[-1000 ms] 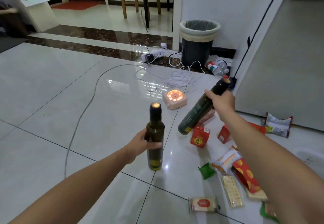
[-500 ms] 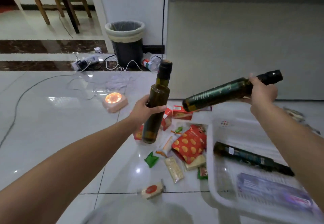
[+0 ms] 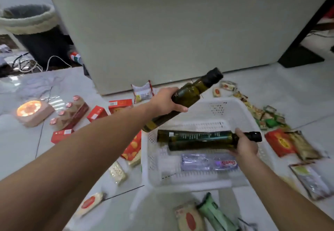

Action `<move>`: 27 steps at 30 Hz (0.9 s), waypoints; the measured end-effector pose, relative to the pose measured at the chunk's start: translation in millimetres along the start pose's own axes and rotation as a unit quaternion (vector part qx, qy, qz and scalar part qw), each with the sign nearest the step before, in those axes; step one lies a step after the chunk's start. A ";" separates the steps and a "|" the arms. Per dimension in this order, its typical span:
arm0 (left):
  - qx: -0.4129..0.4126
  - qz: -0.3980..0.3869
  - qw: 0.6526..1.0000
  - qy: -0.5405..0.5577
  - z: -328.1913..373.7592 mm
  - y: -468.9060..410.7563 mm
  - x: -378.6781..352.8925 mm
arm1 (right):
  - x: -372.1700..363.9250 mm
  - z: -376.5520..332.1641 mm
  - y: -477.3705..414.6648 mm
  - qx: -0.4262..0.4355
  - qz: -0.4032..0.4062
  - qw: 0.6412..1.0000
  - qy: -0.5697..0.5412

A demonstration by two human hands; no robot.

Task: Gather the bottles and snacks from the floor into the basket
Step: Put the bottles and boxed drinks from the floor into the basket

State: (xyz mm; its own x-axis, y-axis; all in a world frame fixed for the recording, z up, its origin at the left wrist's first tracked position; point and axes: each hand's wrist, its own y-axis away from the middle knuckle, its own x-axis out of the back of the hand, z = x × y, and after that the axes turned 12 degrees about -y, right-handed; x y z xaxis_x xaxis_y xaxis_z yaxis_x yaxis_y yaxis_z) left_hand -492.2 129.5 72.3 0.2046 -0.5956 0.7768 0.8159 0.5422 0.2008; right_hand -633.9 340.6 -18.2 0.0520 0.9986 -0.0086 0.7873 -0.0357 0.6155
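Observation:
A white plastic basket (image 3: 219, 108) sits on the floor in front of me. My left hand (image 3: 166, 101) grips a dark green bottle (image 3: 191, 93) tilted above the basket's left rim, cap pointing up and right. My right hand (image 3: 244, 146) holds a second dark bottle (image 3: 200, 143) by its neck, lying flat low inside the basket. Another dark bottle (image 3: 179, 134) lies just behind it, and a clear bottle with a purple label (image 3: 207, 164) lies in front. Snack packs surround the basket: red boxes (image 3: 97, 114) to the left, green and red packets (image 3: 279, 142) to the right.
A white cabinet panel (image 3: 162, 32) stands just behind the basket. A black bin (image 3: 30, 32) with cables and a plastic bottle (image 3: 75, 57) is at the far left. A glowing round lamp (image 3: 29, 108) lies on the tiles at left. More packets (image 3: 215, 214) lie near my feet.
The view has swung right and down over the basket. My right hand has lowered its bottle into the basket. My left hand has carried its bottle over the basket's left rim and tilted it.

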 end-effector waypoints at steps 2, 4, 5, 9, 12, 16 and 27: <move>-0.009 -0.026 0.999 -0.047 3.8 -8.9 -17.9 | -2.0 14.3 -7.1 -0.029 -0.011 0.999 0.022; -0.014 -0.049 0.995 -0.090 2.1 -18.5 -32.1 | -5.3 27.2 -13.1 -0.066 -0.033 0.997 0.021; -0.011 -0.059 0.992 -0.109 0.1 -24.4 -37.9 | -7.0 33.4 -16.5 -0.080 -0.035 0.996 0.014; -0.013 -0.058 0.985 -0.161 -3.4 -44.1 -52.6 | -10.5 42.6 -27.6 -0.096 -0.037 0.993 0.053; -0.017 -0.064 0.977 -0.203 -2.1 -52.6 -62.8 | -9.7 39.8 -43.5 -0.084 -0.044 0.987 0.132; -0.037 -0.078 0.964 -0.253 -4.2 -63.7 -77.5 | -9.0 8.6 -44.3 0.053 0.002 0.944 0.325; -0.078 -0.091 0.945 -0.303 -27.6 -92.9 -106.4 | -81.4 -43.4 -44.7 0.030 -0.216 0.960 0.174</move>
State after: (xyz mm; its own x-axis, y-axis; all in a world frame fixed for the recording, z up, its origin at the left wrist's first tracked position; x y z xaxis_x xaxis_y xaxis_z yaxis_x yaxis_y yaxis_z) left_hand -574.8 126.1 -45.5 -0.2566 -0.1959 0.9465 0.8874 0.3403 0.3110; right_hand -700.0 262.6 -10.8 -0.4869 0.8733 0.0169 0.7239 0.3926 0.5674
